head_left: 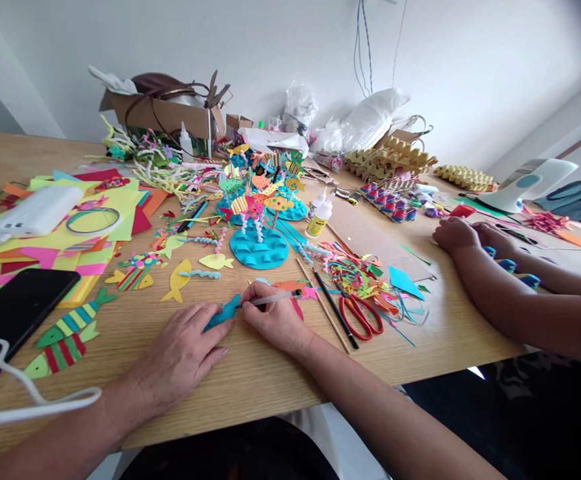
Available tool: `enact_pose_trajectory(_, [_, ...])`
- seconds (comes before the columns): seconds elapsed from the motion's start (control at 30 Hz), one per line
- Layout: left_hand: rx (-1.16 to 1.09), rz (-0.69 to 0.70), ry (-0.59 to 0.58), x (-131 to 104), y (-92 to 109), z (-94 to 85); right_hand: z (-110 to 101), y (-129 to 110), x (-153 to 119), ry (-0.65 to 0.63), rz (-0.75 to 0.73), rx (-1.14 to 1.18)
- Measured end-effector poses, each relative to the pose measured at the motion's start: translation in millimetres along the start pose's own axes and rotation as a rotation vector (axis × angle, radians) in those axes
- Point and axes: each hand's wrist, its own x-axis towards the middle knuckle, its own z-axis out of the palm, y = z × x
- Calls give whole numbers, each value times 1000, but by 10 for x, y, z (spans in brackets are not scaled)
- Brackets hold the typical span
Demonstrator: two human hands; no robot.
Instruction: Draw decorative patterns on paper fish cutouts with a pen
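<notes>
Gripping pen (275, 297), right hand (280, 325) works at blue paper piece (228, 311) near middle of table's front edge (243, 408). Left hand (183, 350), open, steadies it. Leftward, striped fish (76, 321) look finished; blue piece seems unfinished.

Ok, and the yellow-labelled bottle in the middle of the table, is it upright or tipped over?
Upright: the bottle stands on its base, its nozzle pointing up.

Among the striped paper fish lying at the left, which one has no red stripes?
The dark green fish beside the black phone: its stripes are yellow and blue, while the others have red.
</notes>
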Motion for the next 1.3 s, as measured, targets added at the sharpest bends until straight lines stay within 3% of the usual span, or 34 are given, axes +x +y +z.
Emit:
enact_pose_trajectory(0.6, [-60, -23, 4, 8, 9, -23, -29, 21, -21, 59, -31, 114])
enact_pose_trajectory(0.97, [-76, -38, -149, 57, 12, -138, -31, 12, -34, 23, -150, -129])
enact_pose_trajectory(1.3, [-1, 24, -61, -187, -100, -261, -41, 1, -34, 6, -122, -189])
